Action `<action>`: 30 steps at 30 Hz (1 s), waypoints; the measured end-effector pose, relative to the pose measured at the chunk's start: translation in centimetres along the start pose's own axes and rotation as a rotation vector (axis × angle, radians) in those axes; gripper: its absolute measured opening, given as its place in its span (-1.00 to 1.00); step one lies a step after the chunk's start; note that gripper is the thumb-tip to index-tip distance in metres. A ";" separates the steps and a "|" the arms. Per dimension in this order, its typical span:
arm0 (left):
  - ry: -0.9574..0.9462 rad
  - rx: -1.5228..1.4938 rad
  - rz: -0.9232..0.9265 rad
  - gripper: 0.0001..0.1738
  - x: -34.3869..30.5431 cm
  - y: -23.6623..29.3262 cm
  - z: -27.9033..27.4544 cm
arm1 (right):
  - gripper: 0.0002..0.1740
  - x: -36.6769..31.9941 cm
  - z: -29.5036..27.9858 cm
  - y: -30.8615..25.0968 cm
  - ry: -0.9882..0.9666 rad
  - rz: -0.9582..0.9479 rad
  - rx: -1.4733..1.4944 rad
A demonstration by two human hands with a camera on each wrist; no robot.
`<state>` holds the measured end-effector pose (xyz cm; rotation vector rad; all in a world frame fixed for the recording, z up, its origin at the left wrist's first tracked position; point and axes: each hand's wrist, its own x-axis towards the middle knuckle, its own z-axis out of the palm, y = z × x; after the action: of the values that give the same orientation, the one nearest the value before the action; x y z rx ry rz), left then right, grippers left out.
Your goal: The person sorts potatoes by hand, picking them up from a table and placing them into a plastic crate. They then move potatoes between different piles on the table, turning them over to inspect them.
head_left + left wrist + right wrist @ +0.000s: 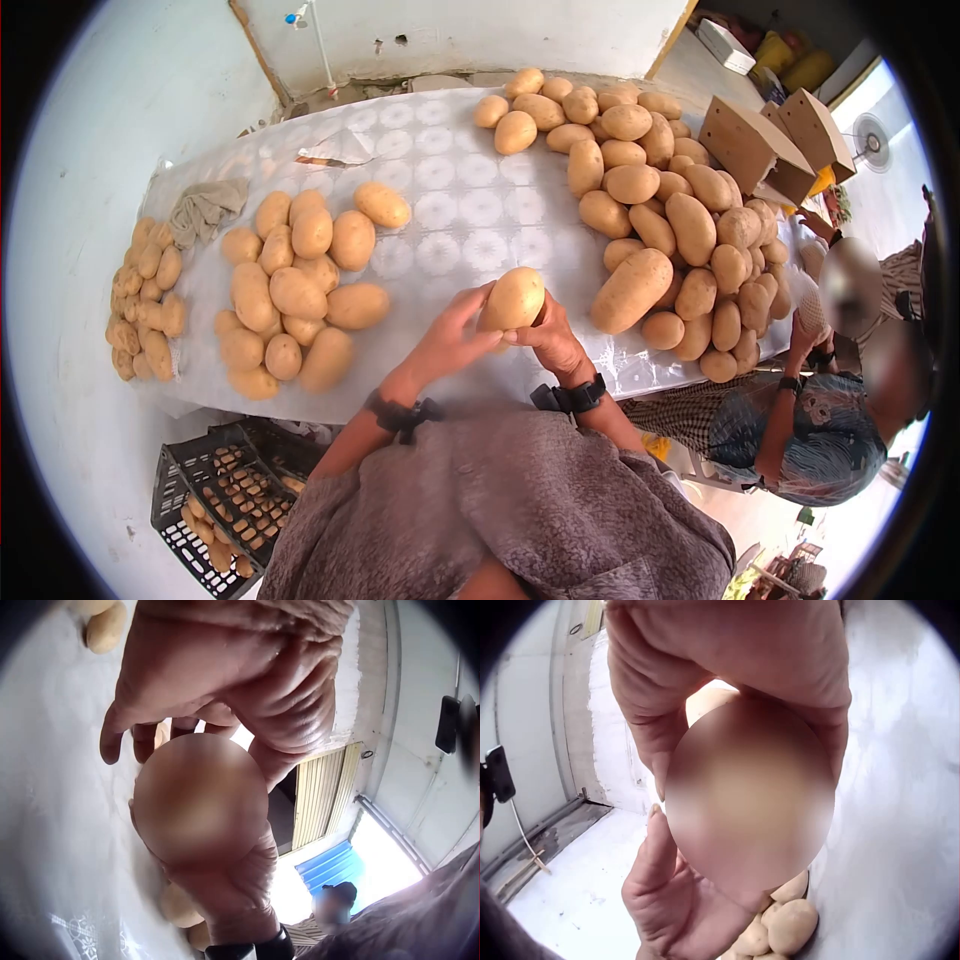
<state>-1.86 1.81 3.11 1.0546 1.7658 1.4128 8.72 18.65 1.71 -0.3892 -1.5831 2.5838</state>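
Note:
Above the table's front edge, a large pale potato (515,298) is between both hands. On its right side, my right hand (556,343) grips it, the thumb across its lower end. From the left, my left hand (452,338) reaches round it, fingers partly hidden behind it. The left wrist view has my left hand (232,675) over the blurred potato (201,806) and my right hand (225,889) below. In the right wrist view, my right hand (735,652) wraps the blurred potato (750,795) from above, with my left hand (686,907) beneath.
Potato piles lie left (298,292), far left (145,300) and right (690,220) on the covered table (435,210). A grey cloth (208,208) and cardboard boxes (757,148) lie there too. Below left are black crates (215,490); another person (820,430) is at right.

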 end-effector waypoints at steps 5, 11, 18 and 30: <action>-0.002 0.091 0.029 -0.27 -0.2 0.3 -0.2 | -0.11 -0.4 -1.7 -1.1 0.152 -0.121 -0.159; 0.015 0.047 -0.026 -0.34 -0.3 -0.8 0.4 | 0.01 -1.3 -2.7 -4.0 0.425 -0.408 -0.497; 0.016 0.025 -0.052 -0.41 -0.8 -2.0 -0.1 | -0.05 -3.1 -5.5 -7.7 0.686 -0.537 -0.521; 0.108 -0.063 -0.110 -0.53 -2.6 -3.9 -0.9 | -0.15 -4.0 -12.3 -16.3 1.197 -0.595 -0.869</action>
<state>-2.12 -1.26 -0.48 0.8497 1.8139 1.4710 14.77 35.94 11.51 -1.0258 -1.7091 0.7519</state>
